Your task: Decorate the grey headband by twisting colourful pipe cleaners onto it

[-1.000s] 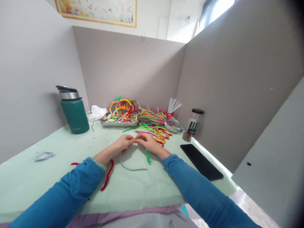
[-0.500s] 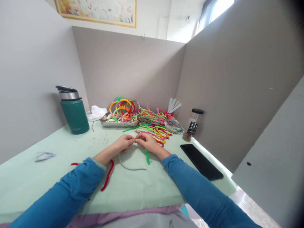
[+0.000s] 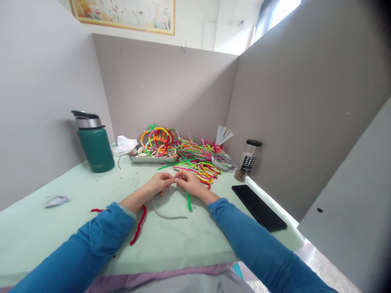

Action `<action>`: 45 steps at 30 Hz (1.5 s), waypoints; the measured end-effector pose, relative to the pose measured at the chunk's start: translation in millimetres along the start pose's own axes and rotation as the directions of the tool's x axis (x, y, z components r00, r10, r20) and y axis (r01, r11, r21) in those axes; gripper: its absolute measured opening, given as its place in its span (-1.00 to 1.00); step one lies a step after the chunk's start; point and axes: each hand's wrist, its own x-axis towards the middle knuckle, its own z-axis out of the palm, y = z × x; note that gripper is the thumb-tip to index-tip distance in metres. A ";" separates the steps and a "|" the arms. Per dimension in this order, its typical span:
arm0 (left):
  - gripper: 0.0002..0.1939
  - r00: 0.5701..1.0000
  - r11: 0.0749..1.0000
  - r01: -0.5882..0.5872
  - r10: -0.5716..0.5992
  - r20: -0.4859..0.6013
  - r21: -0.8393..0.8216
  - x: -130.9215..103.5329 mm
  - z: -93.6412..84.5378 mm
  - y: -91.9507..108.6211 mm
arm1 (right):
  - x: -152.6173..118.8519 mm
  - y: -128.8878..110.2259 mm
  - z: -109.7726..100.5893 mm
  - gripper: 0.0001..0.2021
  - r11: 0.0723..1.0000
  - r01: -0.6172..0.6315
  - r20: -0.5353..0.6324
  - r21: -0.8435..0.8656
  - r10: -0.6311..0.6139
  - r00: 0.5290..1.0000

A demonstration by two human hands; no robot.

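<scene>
My left hand point(image 3: 161, 183) and my right hand point(image 3: 188, 181) meet fingertip to fingertip over the middle of the table. Both are closed in a pinch around something small with a bit of green showing between them; its shape is too small to make out. A curved grey wire point(image 3: 166, 217) runs out below my left hand onto the cloth. Under my right hand a green fuzzy stem point(image 3: 189, 202) sticks out. Beside my left wrist lies a red fuzzy stem point(image 3: 139, 228), partly covered by the arm.
Behind my hands stand a metal tray point(image 3: 152, 160) with fuzzy-stem shapes, a heap of coloured stems point(image 3: 198, 150) and a grey wire coil point(image 3: 224, 162). A green bottle point(image 3: 97, 149) stands left; a clear jar point(image 3: 248, 160) and black phone point(image 3: 259, 207) are right.
</scene>
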 end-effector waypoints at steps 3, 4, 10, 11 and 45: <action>-0.70 1.000 0.999 0.026 -0.026 0.016 -0.035 -0.9 0.5 1.6 | -1.1 -0.3 -0.2 -0.90 1.000 0.017 0.013 0.022 -0.018 1.000; -0.71 0.999 0.998 0.034 -0.033 0.026 -0.053 -1.3 0.6 2.1 | -1.6 -0.7 -0.3 -0.90 0.999 0.021 0.019 0.030 -0.022 1.000; -0.71 0.997 0.991 0.067 -0.062 0.055 -0.113 -3.3 0.0 4.5 | -3.3 -1.0 -1.3 -0.91 0.997 0.052 0.032 0.048 -0.054 0.998; -0.71 0.998 0.993 0.057 -0.053 0.043 -0.103 -3.1 -0.2 4.4 | -3.2 -0.5 -1.5 -0.90 0.998 0.054 0.033 0.043 -0.055 0.998; -0.64 0.999 0.992 0.042 -0.045 0.021 0.118 -1.3 -1.7 -1.0 | 2.2 8.2 -13.9 -0.88 0.799 0.169 -0.106 -0.577 -0.279 0.954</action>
